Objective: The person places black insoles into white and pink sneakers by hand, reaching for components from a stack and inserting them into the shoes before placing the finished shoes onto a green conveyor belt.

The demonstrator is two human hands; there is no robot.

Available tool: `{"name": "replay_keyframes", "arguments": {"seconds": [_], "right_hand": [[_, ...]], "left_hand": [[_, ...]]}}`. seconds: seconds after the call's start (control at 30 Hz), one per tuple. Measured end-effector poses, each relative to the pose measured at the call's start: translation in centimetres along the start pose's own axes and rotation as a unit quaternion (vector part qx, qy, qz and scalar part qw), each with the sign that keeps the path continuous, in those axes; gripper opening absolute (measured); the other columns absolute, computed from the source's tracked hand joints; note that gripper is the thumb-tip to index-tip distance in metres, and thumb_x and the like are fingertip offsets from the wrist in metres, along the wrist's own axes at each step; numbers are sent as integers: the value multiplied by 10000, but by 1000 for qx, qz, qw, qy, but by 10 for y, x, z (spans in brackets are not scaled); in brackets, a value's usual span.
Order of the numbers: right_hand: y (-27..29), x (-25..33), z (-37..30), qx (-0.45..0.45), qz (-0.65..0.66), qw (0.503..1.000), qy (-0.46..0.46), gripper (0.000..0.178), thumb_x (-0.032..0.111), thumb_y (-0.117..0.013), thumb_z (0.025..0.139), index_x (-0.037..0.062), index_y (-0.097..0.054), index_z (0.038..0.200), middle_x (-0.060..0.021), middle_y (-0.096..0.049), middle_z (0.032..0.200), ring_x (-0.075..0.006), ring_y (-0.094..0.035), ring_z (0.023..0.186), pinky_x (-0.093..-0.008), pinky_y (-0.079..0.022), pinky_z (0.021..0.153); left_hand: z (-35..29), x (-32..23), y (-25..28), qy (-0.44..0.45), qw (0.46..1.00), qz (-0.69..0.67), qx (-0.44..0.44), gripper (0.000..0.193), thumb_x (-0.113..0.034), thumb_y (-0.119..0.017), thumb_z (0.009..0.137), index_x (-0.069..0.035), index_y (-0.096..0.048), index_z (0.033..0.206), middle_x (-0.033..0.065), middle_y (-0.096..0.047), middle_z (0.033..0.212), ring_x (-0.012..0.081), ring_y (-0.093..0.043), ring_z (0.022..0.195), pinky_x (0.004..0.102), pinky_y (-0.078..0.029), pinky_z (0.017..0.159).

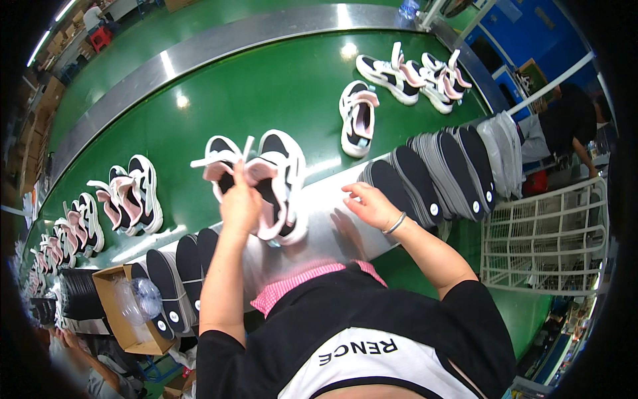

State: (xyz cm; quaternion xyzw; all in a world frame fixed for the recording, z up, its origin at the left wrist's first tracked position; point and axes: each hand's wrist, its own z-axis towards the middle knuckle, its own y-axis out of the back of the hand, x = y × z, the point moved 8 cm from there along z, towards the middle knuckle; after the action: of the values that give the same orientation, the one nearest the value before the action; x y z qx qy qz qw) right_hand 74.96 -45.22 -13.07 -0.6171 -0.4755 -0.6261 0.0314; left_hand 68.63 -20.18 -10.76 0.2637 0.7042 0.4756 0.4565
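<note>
A pair of white, black and pink sneakers stands before me at the near edge of the green belt, a right sneaker (pixel 296 174) and a left sneaker (pixel 219 147) side by side. My left hand (pixel 240 205) is closed at the pink collar between them, gripping what looks like the left sneaker; its fingertips are partly hidden. My right hand (pixel 373 207) hovers above the metal ledge (pixel 332 229), fingers apart, holding nothing. Just right of it lie stacks of black insoles (pixel 446 174), some with round white stickers.
More sneakers (pixel 136 194) line the belt (pixel 266 86) to the left, others (pixel 415 78) at far right. A cardboard box (pixel 109 299) with clear plastic and further insoles (pixel 169 286) sit at left. A white wire rack (pixel 538 239) stands right. Other people work nearby.
</note>
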Motion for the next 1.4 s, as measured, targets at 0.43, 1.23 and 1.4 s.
{"name": "replay_keyframes", "arguments": {"seconds": [0.43,1.23,1.4], "right_hand": [[77,-61,118,-130,-217,966,-57,444,232,-702,631,35,-531,990,-256,-349,1213,-409,-382,1105,-397,-351,921],[213,-173,208,-4,-409,889,-206,511,418,-711,586,41,-636,922,-202,-593,940,-307,-554,902,-346,-430,810],[179,-68,186,-83,-93,979,-162,381,340,-675,647,7,-633,827,-106,-605,709,-177,-575,583,-278,-460,516]], "left_hand": [[-19,-43,-63,-130,984,-71,-102,475,-195,-601,711,-65,-453,1144,125,-494,1086,268,-443,1029,425,-329,869],[-39,-70,-114,-188,979,28,-69,371,-292,-514,749,-119,-519,1077,96,-448,1195,218,-382,1128,493,-247,912],[-46,-68,-116,-193,978,-8,-76,417,-310,-525,764,-68,-503,1102,101,-444,1202,241,-386,1128,479,-243,934]]}}
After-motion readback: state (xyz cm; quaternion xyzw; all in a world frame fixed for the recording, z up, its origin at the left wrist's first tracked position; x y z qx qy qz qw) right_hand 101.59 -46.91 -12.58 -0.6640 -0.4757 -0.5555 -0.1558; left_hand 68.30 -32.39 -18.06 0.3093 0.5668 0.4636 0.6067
